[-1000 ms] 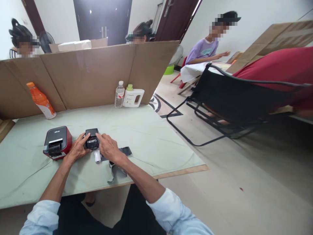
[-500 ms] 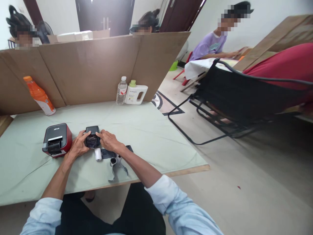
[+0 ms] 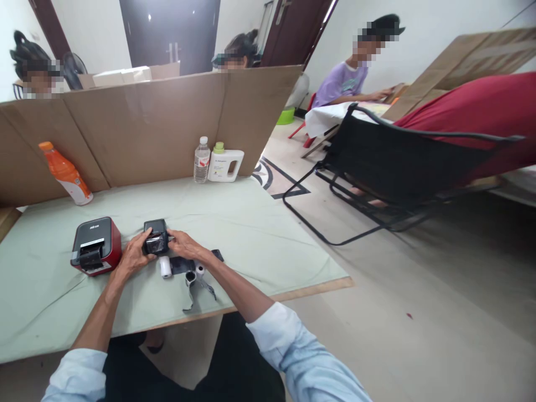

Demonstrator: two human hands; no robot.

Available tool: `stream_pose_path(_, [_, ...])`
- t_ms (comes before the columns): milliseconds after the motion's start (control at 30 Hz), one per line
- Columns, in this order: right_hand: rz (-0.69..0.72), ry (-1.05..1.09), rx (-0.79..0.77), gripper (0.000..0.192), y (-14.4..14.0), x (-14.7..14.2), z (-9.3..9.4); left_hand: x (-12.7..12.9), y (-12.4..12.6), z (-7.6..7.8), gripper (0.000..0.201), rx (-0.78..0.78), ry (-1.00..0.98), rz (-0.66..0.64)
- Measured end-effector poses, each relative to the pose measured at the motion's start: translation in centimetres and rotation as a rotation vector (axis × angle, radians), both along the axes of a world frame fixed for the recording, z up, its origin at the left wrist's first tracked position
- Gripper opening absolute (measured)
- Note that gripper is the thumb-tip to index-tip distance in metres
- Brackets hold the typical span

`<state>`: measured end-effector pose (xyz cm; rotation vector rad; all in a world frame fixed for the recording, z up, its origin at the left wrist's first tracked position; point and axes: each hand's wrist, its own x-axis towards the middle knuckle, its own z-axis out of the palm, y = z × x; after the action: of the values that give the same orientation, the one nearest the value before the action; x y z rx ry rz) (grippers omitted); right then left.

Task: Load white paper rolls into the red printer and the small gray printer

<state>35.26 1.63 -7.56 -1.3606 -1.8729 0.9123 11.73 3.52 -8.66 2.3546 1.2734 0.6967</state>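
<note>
– The black device (image 3: 155, 239)?
– Lying midway up the table (image 3: 259, 234), glossy end of its long axis facing the near edge; left hand (image 3: 134, 253) and right hand (image 3: 183, 244) are holding it
– Containers?
– Orange bottle (image 3: 67, 174), clear bottle (image 3: 201, 163), white jug (image 3: 221, 166) are lining the far edge, contents unclear

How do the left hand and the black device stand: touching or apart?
Touching. The head view shows the left hand against the black device at its left side, thumb lying over the edge.
</note>
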Motion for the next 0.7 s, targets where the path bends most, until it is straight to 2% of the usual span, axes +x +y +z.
stream_pose_path(133, [-0.032,0.003,0.0,0.037,0.3,0.6,0.2,1.3,0.8,0.7,0.09,0.031,0.003,0.004])
stream_pose_path(300, [-0.163,-0.01,0.068,0.037,0.3,5.0,0.7,6.7,2.3,1.8,0.094,0.041,0.027,-0.033])
stream_pose_path(500, [-0.189,0.11,0.03,0.043,-0.3,10.5,-0.2,13.2,3.1,0.9,0.097,-0.002,0.1,-0.072])
stream_pose_path(700, [-0.239,0.199,0.008,0.049,-0.2,11.9,-1.8,15.4,3.0,0.9,0.096,-0.047,0.187,-0.11])
